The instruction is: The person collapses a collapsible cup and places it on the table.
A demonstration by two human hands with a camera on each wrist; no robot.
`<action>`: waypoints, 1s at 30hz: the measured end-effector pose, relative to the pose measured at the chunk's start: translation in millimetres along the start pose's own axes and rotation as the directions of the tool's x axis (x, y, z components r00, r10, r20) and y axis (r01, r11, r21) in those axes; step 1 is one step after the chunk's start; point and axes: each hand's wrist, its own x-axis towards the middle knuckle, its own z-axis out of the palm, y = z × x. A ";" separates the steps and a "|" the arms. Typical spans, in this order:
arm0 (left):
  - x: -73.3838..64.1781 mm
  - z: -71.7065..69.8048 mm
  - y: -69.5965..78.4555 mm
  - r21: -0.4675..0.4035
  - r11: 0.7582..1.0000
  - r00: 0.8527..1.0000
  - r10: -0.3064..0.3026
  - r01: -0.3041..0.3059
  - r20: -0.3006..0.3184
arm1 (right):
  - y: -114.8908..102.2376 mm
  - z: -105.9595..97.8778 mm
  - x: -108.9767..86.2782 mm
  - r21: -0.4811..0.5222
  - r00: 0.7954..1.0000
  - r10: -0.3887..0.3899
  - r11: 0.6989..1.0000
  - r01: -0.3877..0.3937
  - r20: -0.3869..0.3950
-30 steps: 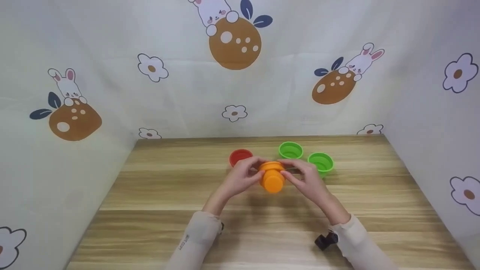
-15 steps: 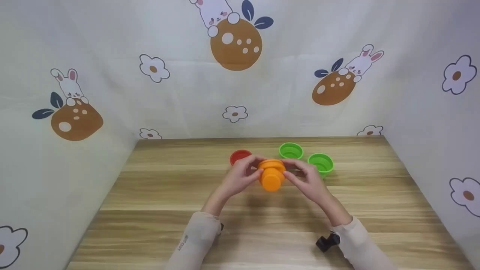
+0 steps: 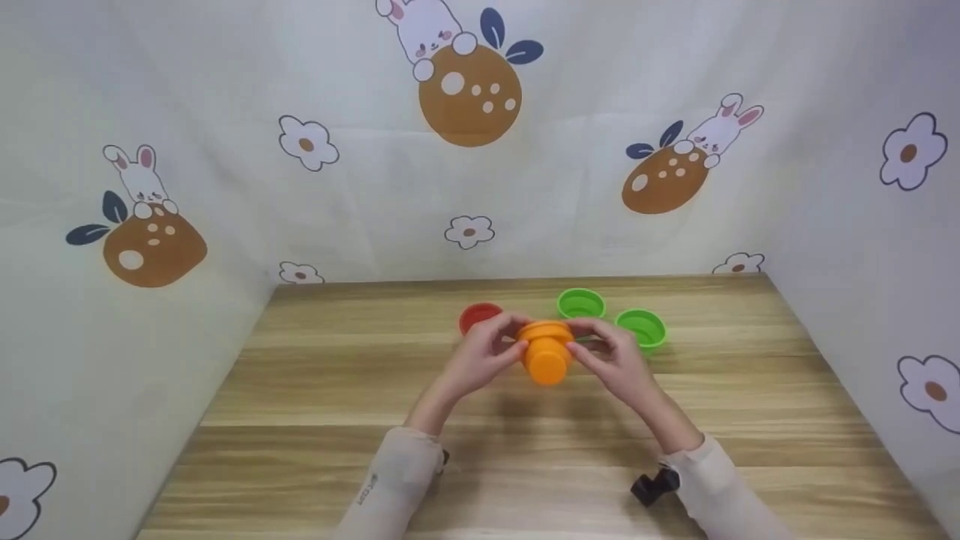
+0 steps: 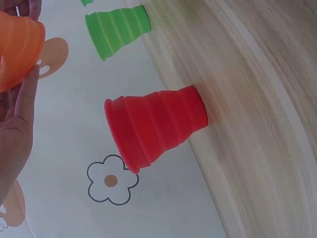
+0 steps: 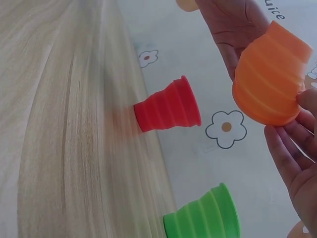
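An orange collapsible cup (image 3: 547, 356) is held up above the table between both hands, its small base tipped toward the head camera. My left hand (image 3: 484, 352) pinches its left side near the wide rim, thumb in front and fingers behind. On the opposite side my right hand (image 3: 619, 360) grips it the same way. The right wrist view shows the ribbed wall of the orange cup (image 5: 272, 74) with fingertips on its rim. Behind the left hand stands a red collapsible cup (image 4: 156, 126), partly covered by that hand in the head view.
Two green collapsible cups, a rear one (image 3: 581, 304) and a nearer one (image 3: 641, 328), stand upright beyond the right hand. The wooden table (image 3: 315, 450) meets a patterned cloth backdrop (image 3: 375, 187) at the back and sides. A black wrist mount (image 3: 654, 487) hangs by the right sleeve.
Both hands keep hold of the orange cup, which shifts and tilts only slightly. The red and green cups stay where they were.
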 end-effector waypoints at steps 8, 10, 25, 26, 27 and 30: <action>-0.2 1.4 -0.2 -0.017 1.000 1.000 0.018 -0.018 0.007 | 0.0 1.9 -0.2 -0.020 0.999 -0.030 0.999 0.030 -0.040; -0.2 2.0 -0.6 -0.017 1.000 1.000 0.020 -0.020 0.009 | 0.6 2.2 -0.6 -0.026 0.998 -0.042 0.999 0.040 -0.047; -2.0 4.8 -5.4 0.034 0.999 0.999 0.002 -0.003 0.038 | -1.1 5.5 0.1 -0.151 0.996 -0.085 0.985 0.080 -0.026; -2.1 4.9 -5.4 0.038 0.999 0.999 -0.003 0.002 0.042 | -0.9 5.6 0.0 -0.159 0.996 -0.087 0.984 0.082 -0.025; -2.0 5.1 -5.2 0.042 0.999 0.999 -0.009 0.008 0.045 | -0.6 5.6 -0.1 -0.166 0.996 -0.089 0.983 0.085 -0.022; -1.9 5.6 -5.2 0.052 0.998 0.998 -0.031 0.029 0.053 | 0.1 5.9 -0.4 -0.186 0.994 -0.111 0.977 0.106 -0.014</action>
